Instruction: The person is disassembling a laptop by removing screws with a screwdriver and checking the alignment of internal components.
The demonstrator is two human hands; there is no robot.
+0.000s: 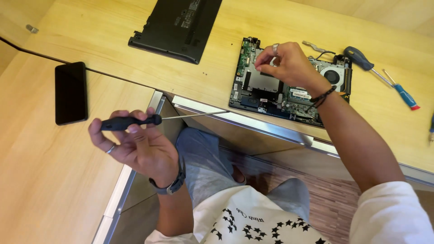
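A light wooden desk [104, 36] is filling most of the view, wrapping around the seated person. Far and left of centre, a black laptop bottom cover [178, 25] is lying flat on it. Right of that, the opened laptop chassis [271, 92] is sitting near the desk's edge, its circuit board and fan [333, 76] exposed. On the left wing of the desk a black phone [71, 92] is resting face up. The right hand [289, 63] is hovering over the far part of the chassis, fingers curled and pinching at something on the board; what it is pinching is too small to tell. The left hand [135, 142] is gripping a black-handled screwdriver [149, 119] off the desk, above the lap, its thin shaft pointing right towards the chassis. At far right, two more screwdrivers [382, 74] are lying on the desk.
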